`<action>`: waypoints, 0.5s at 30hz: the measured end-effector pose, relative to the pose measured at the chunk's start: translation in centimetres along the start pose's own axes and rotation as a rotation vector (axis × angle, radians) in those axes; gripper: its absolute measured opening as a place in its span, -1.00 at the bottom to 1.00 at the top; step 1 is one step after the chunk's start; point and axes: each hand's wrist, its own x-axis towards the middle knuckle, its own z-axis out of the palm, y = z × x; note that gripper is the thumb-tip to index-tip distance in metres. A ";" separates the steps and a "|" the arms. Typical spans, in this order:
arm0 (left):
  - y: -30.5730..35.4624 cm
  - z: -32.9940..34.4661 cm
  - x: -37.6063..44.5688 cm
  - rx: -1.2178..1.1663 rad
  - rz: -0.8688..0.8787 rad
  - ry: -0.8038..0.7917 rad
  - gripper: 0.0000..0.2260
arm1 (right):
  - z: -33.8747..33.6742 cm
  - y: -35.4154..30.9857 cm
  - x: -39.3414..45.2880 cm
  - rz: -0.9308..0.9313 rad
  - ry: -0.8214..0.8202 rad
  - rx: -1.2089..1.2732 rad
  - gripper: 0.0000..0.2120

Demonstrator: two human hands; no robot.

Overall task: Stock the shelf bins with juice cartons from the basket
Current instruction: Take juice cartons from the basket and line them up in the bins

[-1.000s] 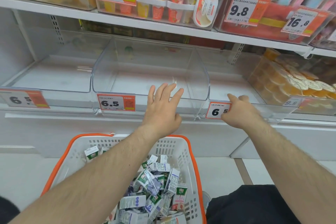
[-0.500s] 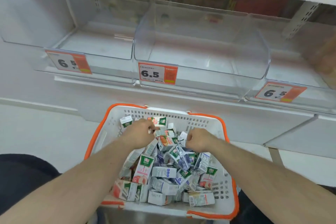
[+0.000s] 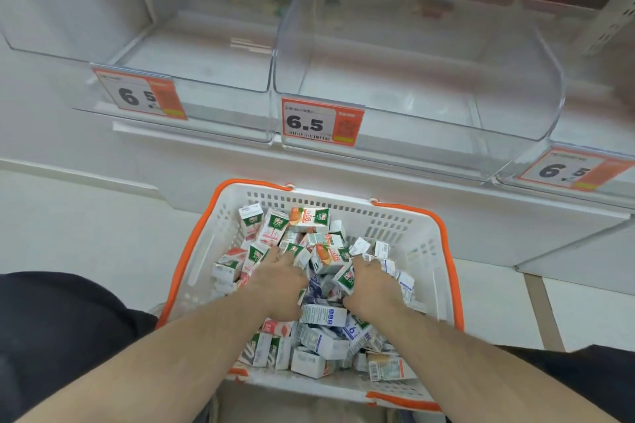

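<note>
Both your hands are down in the basket [image 3: 426, 240], white plastic with an orange rim, sitting on the floor in front of the shelf. Your left hand [image 3: 280, 280] is buried among the juice cartons [image 3: 309, 288] near the middle of the pile, fingers curled down between boxes; grip looks closed around something, but which carton you can't tell, fingers are hidden. Your right hand [image 3: 372, 282] is just beside it, fingers curled over a green-and-white carton [image 3: 345, 280] at the pile's centre, grip on it. Cartons are heaped loose, mixed: orange-printed, pink-printed, blue-printed, lying at all angles.

Above the basket, three clear plastic shelf bins side by side: left bin [image 3: 192, 45], middle bin [image 3: 412, 55], right bin [image 3: 584, 161] only partly in frame. No cartons in any of them. Each carries an orange-and-white price tag on its front lip; the middle tag [image 3: 321, 122] reads 6.5. Dark clothing shows at both lower corners.
</note>
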 end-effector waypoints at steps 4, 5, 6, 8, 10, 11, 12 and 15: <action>-0.9 -1.2 -0.4 -0.264 -0.023 -0.001 -0.67 | -2.9 0.5 -0.6 0.062 -0.070 0.502 -0.39; -1.5 -1.8 -0.5 -0.444 -0.059 0.002 -0.63 | -4.2 0.6 -1.0 0.049 -0.095 0.587 -0.37; -2.1 -2.4 -0.6 -0.655 -0.103 0.025 -0.60 | -5.5 0.7 -1.4 0.022 -0.119 0.633 -0.36; -3.1 -4.0 -1.0 -1.056 -0.199 0.124 -0.61 | -8.3 0.9 -2.5 -0.047 -0.156 0.717 -0.36; -3.7 -6.0 -1.4 -1.484 -0.259 0.284 -0.65 | -11.0 1.3 -3.6 -0.133 -0.182 0.815 -0.37; -3.6 -7.2 -1.6 -1.707 -0.258 0.354 -0.67 | -12.4 1.6 -4.2 -0.182 -0.184 0.849 -0.40; -3.4 -8.6 -1.8 -1.917 -0.235 0.411 -0.69 | -13.8 1.9 -4.8 -0.232 -0.186 0.881 -0.43; -2.8 -12.0 -2.3 -2.354 -0.143 0.456 -0.80 | -17.4 2.6 -6.3 -0.379 -0.192 0.968 -0.43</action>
